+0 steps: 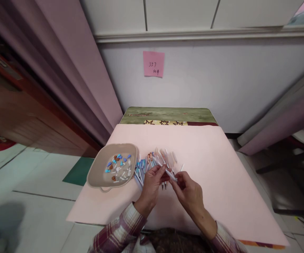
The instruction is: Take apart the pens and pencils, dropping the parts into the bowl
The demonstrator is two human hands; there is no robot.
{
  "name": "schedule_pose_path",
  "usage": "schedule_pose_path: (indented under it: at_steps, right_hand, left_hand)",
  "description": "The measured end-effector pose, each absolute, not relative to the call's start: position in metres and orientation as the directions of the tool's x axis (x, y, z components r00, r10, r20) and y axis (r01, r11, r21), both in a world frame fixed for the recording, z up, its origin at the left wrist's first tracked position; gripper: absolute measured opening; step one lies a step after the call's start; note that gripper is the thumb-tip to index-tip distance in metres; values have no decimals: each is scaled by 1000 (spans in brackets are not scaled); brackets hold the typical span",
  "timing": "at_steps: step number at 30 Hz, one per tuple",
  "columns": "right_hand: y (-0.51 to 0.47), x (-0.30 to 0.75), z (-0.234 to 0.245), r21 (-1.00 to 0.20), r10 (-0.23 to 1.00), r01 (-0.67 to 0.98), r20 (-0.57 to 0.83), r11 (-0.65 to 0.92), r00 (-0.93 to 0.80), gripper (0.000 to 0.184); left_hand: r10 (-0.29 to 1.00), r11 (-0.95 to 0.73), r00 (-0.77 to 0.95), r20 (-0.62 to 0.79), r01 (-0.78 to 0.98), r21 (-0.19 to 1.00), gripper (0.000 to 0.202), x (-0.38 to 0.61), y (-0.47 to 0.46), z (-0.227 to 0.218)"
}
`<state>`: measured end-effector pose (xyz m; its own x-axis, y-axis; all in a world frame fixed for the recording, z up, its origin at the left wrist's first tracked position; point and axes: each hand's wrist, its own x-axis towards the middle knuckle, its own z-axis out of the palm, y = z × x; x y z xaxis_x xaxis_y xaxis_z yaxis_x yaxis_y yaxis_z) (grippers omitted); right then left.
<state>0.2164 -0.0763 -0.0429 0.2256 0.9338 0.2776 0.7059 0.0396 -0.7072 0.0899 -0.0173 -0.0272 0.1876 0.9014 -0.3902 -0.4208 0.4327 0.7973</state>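
My left hand [152,182] and my right hand [187,191] meet over a pink-covered table [220,168], both pinched on one thin white pen barrel [167,172] held slantwise between them. Just beyond the hands lies a loose heap of pens [152,162] with blue, orange and clear parts. To the left stands a beige shallow dish [96,172] holding several small blue, brown and white pen pieces [118,167].
A green patterned cloth [167,115] shows at the table's far end against a white wall with a pink note [153,64]. Mauve curtains [70,70] hang left and right. Dark chair legs [286,168] stand at the right, tiled floor to the left.
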Motion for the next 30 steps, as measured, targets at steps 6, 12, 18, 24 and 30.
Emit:
schedule_pose_path:
  at_steps: [6,12,18,24,30]
  right_hand:
    - [-77,215,-44,-714,916,698,316,59,246,19]
    - [-78,217,-43,-742,933,668,273,49,235,26]
    - [-78,219,-43,-739,968,674,180,13,177,38]
    - [-76,216,-42,-723,962,691,184,-7,202,25]
    - [-77,216,-43,-793,976,608,96,-43,194,29]
  left_hand:
    - [897,442,191,-399,-440,782,31,92,-19,-26]
    - [887,459,173,-428,-433,776,30,90,-17,-29]
    - [892,446,148,-428,-449,774,30,88,-16,-36]
    - [911,407,121,-394,-416,813,28,88,-13,-41]
    - [916,400,123,-382,-364,841,27,88,-15,-43]
